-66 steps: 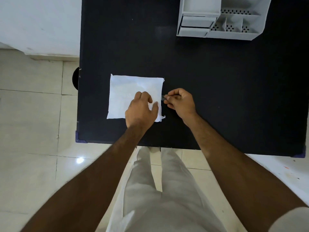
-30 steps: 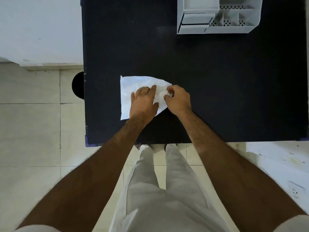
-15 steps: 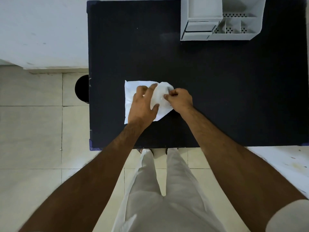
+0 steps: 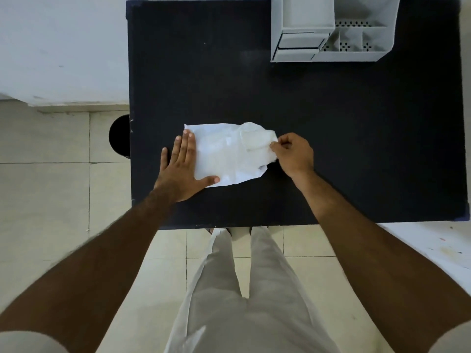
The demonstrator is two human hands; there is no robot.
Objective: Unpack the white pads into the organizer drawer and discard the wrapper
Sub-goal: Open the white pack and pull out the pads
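Wrapper [image 4: 224,154] mid-table [image 4: 331,149] between left hand [image 4: 182,169] and right hand [image 4: 295,154]; organizer [image 4: 331,29] at far right.

White crumpled wrapper [image 4: 224,154] lies flat; grey organizer [image 4: 328,29] well apart.

Black table [image 4: 331,149], round black object [image 4: 119,136] beside its left edge, pale tiled floor [image 4: 51,200].

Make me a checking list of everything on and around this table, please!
Surface: black table, mostly bare.
Job's things: white wrapper lying crumpled near the front; grey organizer at the far edge, its drawer looks shut.
Clutter: nothing seen.
Grippers: left hand flat, pressing the wrapper's left end; right hand pinching its right end.
Cables: nothing seen.
Surroundings: tiled floor, round dark object beside the table.
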